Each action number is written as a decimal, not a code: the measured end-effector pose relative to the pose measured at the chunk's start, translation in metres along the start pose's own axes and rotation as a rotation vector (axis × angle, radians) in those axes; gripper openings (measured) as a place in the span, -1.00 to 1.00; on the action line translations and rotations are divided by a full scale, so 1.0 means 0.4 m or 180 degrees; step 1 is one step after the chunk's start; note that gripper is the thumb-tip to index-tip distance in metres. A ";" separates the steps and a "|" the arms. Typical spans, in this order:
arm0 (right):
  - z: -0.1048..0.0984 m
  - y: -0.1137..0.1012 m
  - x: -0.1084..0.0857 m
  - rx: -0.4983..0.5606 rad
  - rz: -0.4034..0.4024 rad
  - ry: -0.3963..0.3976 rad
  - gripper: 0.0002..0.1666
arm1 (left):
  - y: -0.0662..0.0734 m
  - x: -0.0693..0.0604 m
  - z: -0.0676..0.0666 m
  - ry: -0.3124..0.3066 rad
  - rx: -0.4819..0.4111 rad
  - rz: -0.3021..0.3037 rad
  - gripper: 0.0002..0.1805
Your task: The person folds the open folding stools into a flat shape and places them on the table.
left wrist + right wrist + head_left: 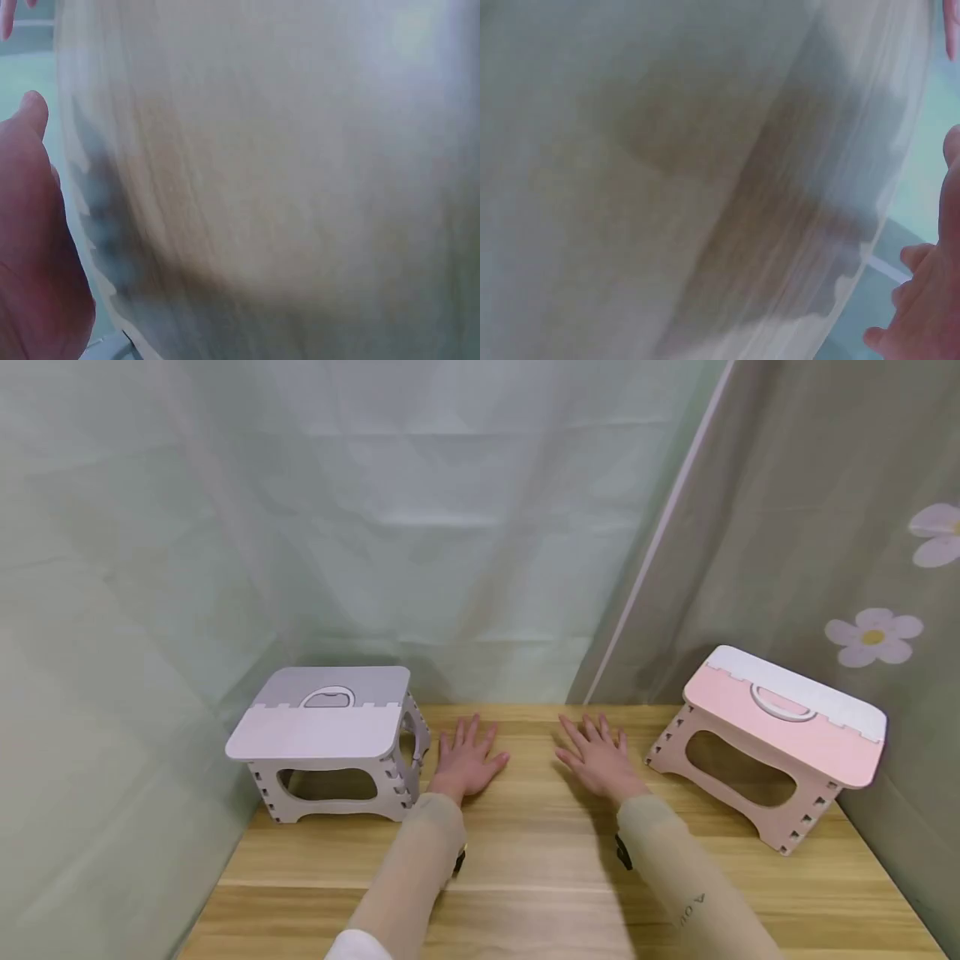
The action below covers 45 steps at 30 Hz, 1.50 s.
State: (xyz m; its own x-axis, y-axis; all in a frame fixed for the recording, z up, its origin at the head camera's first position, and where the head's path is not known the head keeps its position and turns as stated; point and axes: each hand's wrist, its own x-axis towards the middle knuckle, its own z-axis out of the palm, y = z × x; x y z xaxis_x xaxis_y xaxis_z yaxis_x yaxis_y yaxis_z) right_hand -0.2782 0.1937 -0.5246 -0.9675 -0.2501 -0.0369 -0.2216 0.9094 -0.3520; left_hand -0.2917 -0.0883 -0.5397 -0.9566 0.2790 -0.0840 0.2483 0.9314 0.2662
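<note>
Both hands reach forward over the wooden table with palms down and fingers spread, holding nothing. The left hand [467,765] is beside a greyish-lilac folding stool [318,735], which stands unfolded to its left. To the right, the right hand [600,762] is near a pink and white folding stool [780,727], also unfolded and set at an angle. Neither hand touches a stool. In the left wrist view the left palm [37,247] shows at the edge, with its shadow on the wood. The right wrist view shows part of the right hand [930,300] above the surface.
The wooden tabletop [540,893] runs between the two stools. Pale green curtains [465,527] hang behind and at the left. A greyish curtain [750,543] with flower prints [873,637] hangs at the right, close to the pink stool.
</note>
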 end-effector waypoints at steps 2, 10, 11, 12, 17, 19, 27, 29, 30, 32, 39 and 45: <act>-0.005 0.000 -0.009 0.0072 0.0008 0.0024 -0.14 | 0.008 0.001 -0.003 0.0004 -0.0043 0.0077 -0.18; -0.002 -0.013 -0.027 0.0351 0.0022 0.0167 -0.18 | 0.040 0.017 -0.014 0.0017 -0.0175 0.0325 -0.21; -0.003 -0.015 -0.029 0.0372 0.0012 0.0190 -0.19 | 0.042 0.019 -0.013 0.0028 -0.0174 0.0348 -0.21; -0.004 -0.017 -0.032 0.0393 0.0001 0.0210 -0.21 | 0.045 0.020 -0.013 0.0040 -0.0193 0.0371 -0.21; -0.016 -0.021 -0.053 0.0518 -0.0068 0.0260 -0.27 | 0.059 -0.003 -0.012 0.0092 -0.0247 0.0473 -0.22; -0.022 -0.021 -0.066 0.0600 -0.0094 0.0272 -0.30 | 0.066 -0.022 -0.011 0.0087 -0.0306 0.0505 -0.23; -0.037 -0.010 -0.111 0.0841 -0.0116 0.0353 -0.33 | 0.090 -0.069 -0.001 0.0018 -0.0518 0.0575 -0.25; -0.039 -0.008 -0.117 0.0880 -0.0135 0.0364 -0.32 | 0.090 -0.072 0.001 0.0014 -0.0566 0.0567 -0.25; -0.039 -0.006 -0.120 0.0888 -0.0143 0.0376 -0.32 | 0.090 -0.075 0.002 0.0020 -0.0591 0.0570 -0.25; -0.039 -0.002 -0.127 0.0913 -0.0155 0.0394 -0.33 | 0.089 -0.079 0.004 0.0043 -0.0638 0.0577 -0.25; -0.038 0.024 -0.158 0.0992 -0.0159 0.0446 -0.36 | 0.081 -0.101 0.000 0.0111 -0.0689 0.0659 -0.23; -0.055 0.026 -0.182 0.0991 -0.0142 0.0498 -0.41 | 0.065 -0.124 -0.016 0.0341 -0.0779 0.0706 -0.28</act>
State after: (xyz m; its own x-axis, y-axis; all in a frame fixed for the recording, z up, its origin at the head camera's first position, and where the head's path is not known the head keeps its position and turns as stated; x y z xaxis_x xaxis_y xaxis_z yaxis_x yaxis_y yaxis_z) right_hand -0.2129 0.2287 -0.5049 -0.9700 -0.2114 0.1203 -0.2397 0.7476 -0.6194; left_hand -0.2388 -0.0795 -0.5224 -0.8972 0.4302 0.0994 0.4204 0.7635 0.4903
